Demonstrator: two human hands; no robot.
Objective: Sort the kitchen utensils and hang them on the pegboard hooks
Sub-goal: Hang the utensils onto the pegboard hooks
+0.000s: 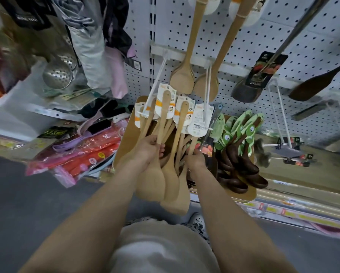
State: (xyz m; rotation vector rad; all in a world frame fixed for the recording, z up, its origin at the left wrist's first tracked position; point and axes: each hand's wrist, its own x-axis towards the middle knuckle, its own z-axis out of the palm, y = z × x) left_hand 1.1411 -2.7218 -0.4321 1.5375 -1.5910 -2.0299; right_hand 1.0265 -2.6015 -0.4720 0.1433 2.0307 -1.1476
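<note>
Both hands grip wooden spatulas by their handles: left hand a bundle, right hand a few, below the pegboard.

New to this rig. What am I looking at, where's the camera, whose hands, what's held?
No robot: the grips are a person's bare hands. The one picture comes from a wide-angle camera on their head, looking down, hence the bent edges. The left hand grips a bundle of light wooden spatulas by the handles; the right hand holds more spatula handles. Beneath, dark spoons on green cards lie on a cardboard box. Behind is the pegboard, with white hooks and two wooden spoons already hanging.
</note>
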